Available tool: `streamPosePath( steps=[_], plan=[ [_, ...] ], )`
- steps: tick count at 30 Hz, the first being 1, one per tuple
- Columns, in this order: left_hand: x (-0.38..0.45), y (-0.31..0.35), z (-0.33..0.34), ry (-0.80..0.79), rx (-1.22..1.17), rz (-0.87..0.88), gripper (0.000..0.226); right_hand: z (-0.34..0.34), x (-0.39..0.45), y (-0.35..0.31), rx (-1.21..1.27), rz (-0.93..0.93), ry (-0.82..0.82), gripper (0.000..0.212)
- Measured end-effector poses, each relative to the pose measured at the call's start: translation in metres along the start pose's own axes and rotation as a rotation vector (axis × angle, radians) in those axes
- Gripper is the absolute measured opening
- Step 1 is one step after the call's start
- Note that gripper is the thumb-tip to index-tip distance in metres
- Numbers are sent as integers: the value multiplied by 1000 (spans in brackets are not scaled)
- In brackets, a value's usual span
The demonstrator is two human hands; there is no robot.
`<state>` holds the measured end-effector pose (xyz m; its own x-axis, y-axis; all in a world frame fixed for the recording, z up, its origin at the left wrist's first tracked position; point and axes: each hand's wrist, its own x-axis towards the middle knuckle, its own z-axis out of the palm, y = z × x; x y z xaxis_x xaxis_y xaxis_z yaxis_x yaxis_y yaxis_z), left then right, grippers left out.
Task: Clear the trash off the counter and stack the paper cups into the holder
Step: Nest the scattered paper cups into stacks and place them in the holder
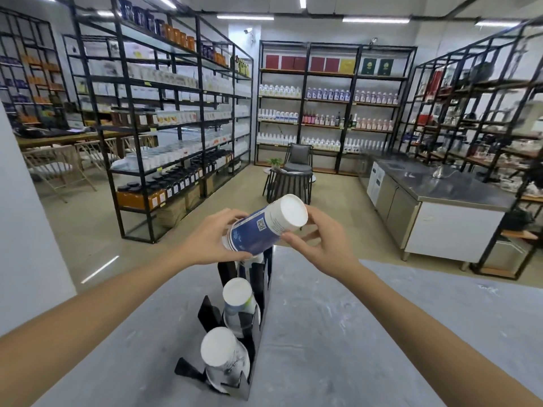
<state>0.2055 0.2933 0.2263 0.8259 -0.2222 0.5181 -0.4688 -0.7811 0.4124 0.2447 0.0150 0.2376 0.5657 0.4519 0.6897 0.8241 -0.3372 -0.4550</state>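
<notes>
I have a stack of blue-and-white paper cups [266, 226] tilted, white flat base up, above the far end of the black slotted holder [258, 333], my left hand [217, 239] wrapped around its rim end and my right hand [314, 239] pinching near the base. Two more smooth white-bottomed cups [238, 295] sit in the holder's nearer slots on the grey, scuffed counter [352, 333]
</notes>
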Motion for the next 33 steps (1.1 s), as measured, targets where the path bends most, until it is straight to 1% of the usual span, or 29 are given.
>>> streamPosePath(
  steps=[2, 5, 7, 11, 13, 15, 19, 21, 27, 30, 33],
  plan=[
    [1, -6, 3, -5, -28, -19, 80, 2, 8, -3, -143, -11, -73, 68],
    [0, -15, 6, -6, -74, -69, 78, 6, 17, -4, -544, -138, -104, 65],
    [-2, -17, 7, -3, -91, -94, 76, 8, 24, -4, -652, -149, -138, 66],
    [0, -22, 13, -3, -185, -165, 80, 12, 34, -2, -589, -98, -173, 62],
    [2, -24, 16, 2, -223, -191, 83, 16, 34, -3, -495, -54, -150, 60],
    [3, -23, 18, 7, -237, -212, 80, 19, 34, -5, -394, -14, -126, 59],
    [3, -27, 23, -22, -236, -233, 82, 27, 33, -7, -263, 15, -168, 56],
    [0, -30, 25, -41, -225, -235, 79, 34, 31, -5, -237, 26, -191, 54],
    [-9, -40, 31, -108, -227, -254, 81, 56, 25, 1, -192, 63, -245, 56],
    [-10, -45, 30, -85, -256, -259, 88, 63, 22, 4, -170, 70, -265, 57],
    [-12, -41, 21, -34, -278, -254, 75, 69, 19, 8, -181, 88, -284, 56]
  ],
)
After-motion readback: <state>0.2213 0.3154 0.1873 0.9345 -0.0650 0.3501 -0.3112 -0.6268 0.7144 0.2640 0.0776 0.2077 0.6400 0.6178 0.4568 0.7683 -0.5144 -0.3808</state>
